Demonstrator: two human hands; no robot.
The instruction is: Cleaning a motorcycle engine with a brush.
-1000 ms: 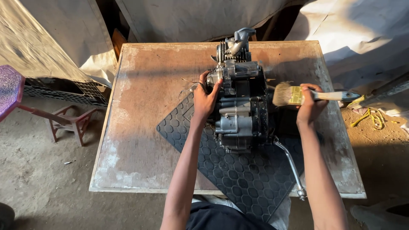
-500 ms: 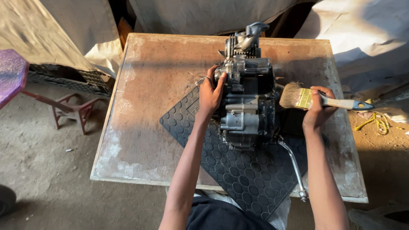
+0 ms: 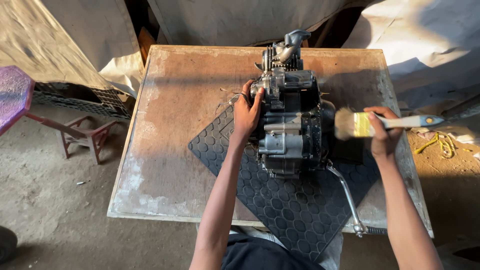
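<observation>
Gripping the near-left edge of a grey motorcycle engine (image 3: 290,125), the left hand (image 3: 246,112) has its fingers (image 3: 257,95) curled over the casing and clamped on it, thumb side against the metal. The right hand (image 3: 382,135), well apart on the engine's other side, has its fingers wrapped shut around the pale handle of a paintbrush (image 3: 372,124); the bristles point toward the engine and hover just beside its right flank, and whether they touch it cannot be told. Under both hands the engine stands on a black rubber mat (image 3: 295,215) with a hexagon pattern, laid cornerwise on a worn wooden tabletop (image 3: 175,145). A chrome kick lever (image 3: 345,197) runs from the engine's lower right toward the person, below the right wrist. Beyond the left hand, off the tabletop, a small reddish stool (image 3: 80,137) stands on the dirt floor (image 3: 45,200). Beyond the right hand, yellow cord (image 3: 440,142) lies on the ground.
</observation>
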